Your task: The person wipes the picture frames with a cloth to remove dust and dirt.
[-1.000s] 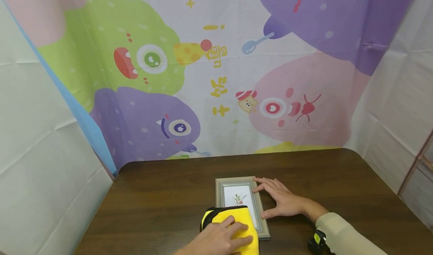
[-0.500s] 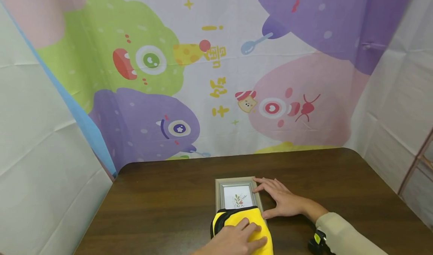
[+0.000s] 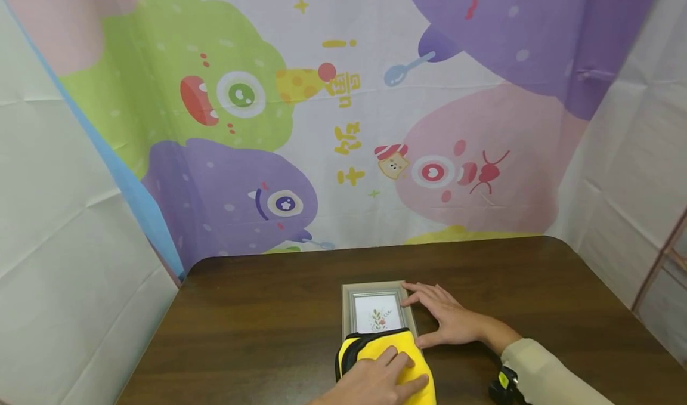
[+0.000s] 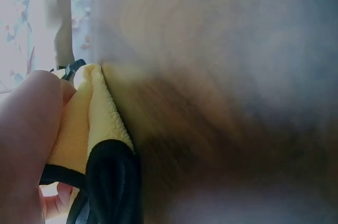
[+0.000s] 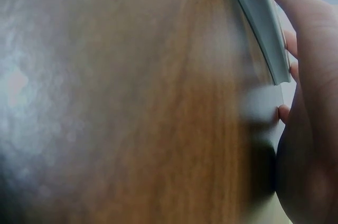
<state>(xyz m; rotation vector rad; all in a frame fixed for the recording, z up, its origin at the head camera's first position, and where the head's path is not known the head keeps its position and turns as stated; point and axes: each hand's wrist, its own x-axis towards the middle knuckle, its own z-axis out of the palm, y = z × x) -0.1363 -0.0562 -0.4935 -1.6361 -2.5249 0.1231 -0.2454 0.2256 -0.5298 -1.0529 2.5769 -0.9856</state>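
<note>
A grey-beige picture frame point(image 3: 347, 312) with a small flower print lies flat on the dark wooden table. Over its lower part sits a folded yellow cloth point(image 3: 370, 351) with black edging, which hides that end of the frame. My left hand point(image 3: 370, 381) holds the cloth from above, bent fingers spread over it. In the left wrist view the cloth point(image 4: 108, 115) bulges beside the thumb. My right hand point(image 3: 453, 321) rests at the frame's right side, thumb and fingers apart, fingertips touching the edge. The right wrist view shows the frame's side point(image 5: 264, 28) against these fingers.
The wooden table point(image 3: 241, 327) ends at the back against a curtain point(image 3: 354, 214) printed with cartoon monsters. Pale cloth walls point(image 3: 70, 226) stand on the left and right. A black device point(image 3: 504, 384) is on the right wrist by the sleeve.
My left hand and the yellow cloth have shifted to the right across the frame, mostly in the first half second. The right hand and the frame have stayed put.
</note>
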